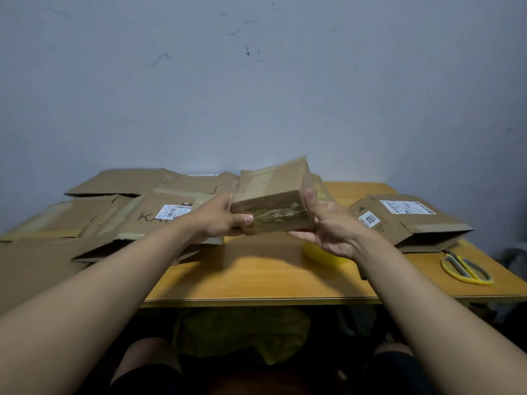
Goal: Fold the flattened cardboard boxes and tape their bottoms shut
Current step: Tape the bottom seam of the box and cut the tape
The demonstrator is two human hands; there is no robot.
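Fingers [248, 219] of both hands grip small box [271, 201] between them

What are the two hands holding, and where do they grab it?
A small cardboard box, lifted above the table. The left hand grips its left end, the right hand its right end.

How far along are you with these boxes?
Early, it seems. In hand: one small box, folded up, gripped by the left hand and right hand, its near face showing clear tape. Another box on the right looks partly folded. Left: the flat boxes piled on the left of the table.
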